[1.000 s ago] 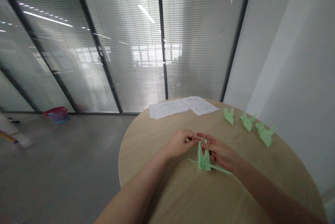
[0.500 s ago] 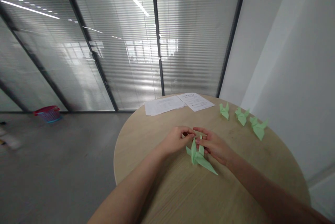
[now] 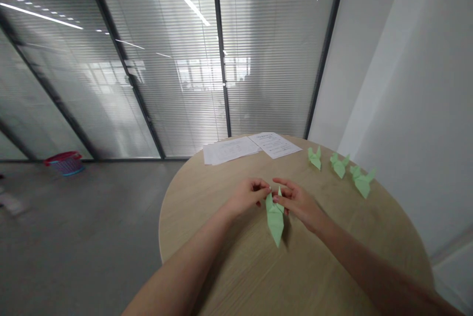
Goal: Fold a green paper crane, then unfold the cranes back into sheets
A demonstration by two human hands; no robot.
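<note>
A light green folded-paper origami figure (image 3: pixel 275 222) is held between my two hands over the middle of the round table, its long pointed end toward me. My left hand (image 3: pixel 250 195) pinches its upper left tip between thumb and fingers. On the other side, my right hand (image 3: pixel 295 201) grips the upper right part, thumb in front and the other fingers behind, partly hidden. Three similar green origami figures stand in a row near the table's right edge: one at the far end (image 3: pixel 315 158), one in the middle (image 3: pixel 339 165) and one nearer (image 3: pixel 362 183).
White sheets of paper (image 3: pixel 231 151) and a printed page (image 3: pixel 275 145) lie at the table's far edge. The wooden table (image 3: pixel 207 183) has a curved rim. A red and blue basket (image 3: pixel 65 163) stands on the floor at left. Blind-covered glass panels rise behind.
The origami figure has turned, so its long point has swung from the lower right to straight toward me. Both hands stay nearly in place around it.
</note>
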